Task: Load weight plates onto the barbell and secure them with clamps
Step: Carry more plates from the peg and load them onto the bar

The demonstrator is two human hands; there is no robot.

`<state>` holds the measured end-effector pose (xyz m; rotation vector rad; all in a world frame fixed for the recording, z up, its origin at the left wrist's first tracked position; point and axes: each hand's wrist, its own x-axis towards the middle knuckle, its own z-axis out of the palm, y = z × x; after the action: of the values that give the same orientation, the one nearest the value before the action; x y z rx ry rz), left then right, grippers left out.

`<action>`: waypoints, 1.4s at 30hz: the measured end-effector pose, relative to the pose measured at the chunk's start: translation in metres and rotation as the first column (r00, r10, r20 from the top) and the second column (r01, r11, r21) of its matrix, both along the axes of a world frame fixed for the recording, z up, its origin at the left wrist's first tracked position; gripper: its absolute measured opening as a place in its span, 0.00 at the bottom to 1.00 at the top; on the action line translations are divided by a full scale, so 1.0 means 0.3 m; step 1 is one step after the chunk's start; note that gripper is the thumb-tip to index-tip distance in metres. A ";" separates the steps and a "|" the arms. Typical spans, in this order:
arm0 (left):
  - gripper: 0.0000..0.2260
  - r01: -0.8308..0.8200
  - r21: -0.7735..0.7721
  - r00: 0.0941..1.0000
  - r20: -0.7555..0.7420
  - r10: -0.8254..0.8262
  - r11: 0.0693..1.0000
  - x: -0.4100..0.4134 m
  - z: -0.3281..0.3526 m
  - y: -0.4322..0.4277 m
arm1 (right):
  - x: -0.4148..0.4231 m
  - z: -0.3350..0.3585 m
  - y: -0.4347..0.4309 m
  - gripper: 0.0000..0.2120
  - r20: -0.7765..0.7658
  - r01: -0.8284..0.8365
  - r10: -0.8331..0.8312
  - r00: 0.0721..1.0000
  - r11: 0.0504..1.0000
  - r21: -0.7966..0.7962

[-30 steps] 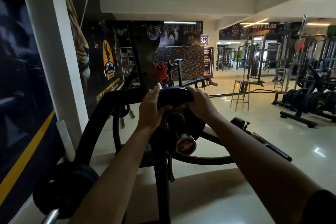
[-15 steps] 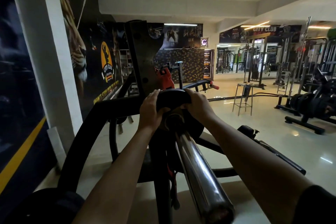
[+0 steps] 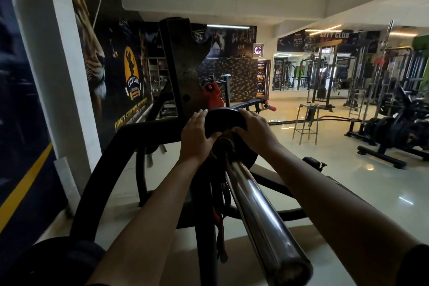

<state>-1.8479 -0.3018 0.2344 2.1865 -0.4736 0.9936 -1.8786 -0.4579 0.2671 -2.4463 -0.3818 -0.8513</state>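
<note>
Both hands, left [image 3: 196, 137] and right [image 3: 255, 132], grip the black plate [image 3: 223, 121] by its upper rim at frame centre, threaded on the chrome bar [image 3: 256, 210] running toward lower right.

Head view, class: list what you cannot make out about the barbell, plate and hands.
- Plate's weight marking: head view, face turned away, dim light.
- Clamp: none made out; hands cover the collar area.
- Bar far end: hidden behind the plate.
</note>
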 end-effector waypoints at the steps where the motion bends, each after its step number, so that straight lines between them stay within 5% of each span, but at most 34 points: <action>1: 0.30 -0.003 0.011 1.000 0.003 0.003 1.000 -0.034 0.003 -0.001 | -0.039 0.003 0.000 0.25 0.001 -0.007 0.007 1.000 1.000 -0.002; 12: 0.28 -0.011 0.002 1.000 0.025 0.011 1.000 -0.609 -0.028 0.081 | -0.603 -0.007 0.048 0.22 0.041 -0.087 0.093 0.995 0.989 -0.118; 23: 0.25 -0.099 0.154 0.994 0.058 0.091 0.983 -1.059 -0.112 0.434 | -1.008 -0.127 0.332 0.24 0.018 -0.082 0.090 0.996 0.958 -0.276; 34: 0.25 -0.157 0.207 0.965 -0.177 0.195 0.966 -1.291 -0.355 0.965 | -1.135 -0.394 0.837 0.22 -0.144 -0.126 0.082 0.986 0.935 -0.332; 42: 0.26 -0.220 0.244 0.895 -0.333 0.295 0.944 -1.198 -0.534 1.281 | -1.002 -0.552 1.176 0.23 -0.296 -0.218 0.117 0.948 0.915 -0.340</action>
<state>-2.2072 0.0826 0.0742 2.5968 -0.1091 0.6622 -2.1792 -0.1052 0.1016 -2.7737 -0.6929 -0.3868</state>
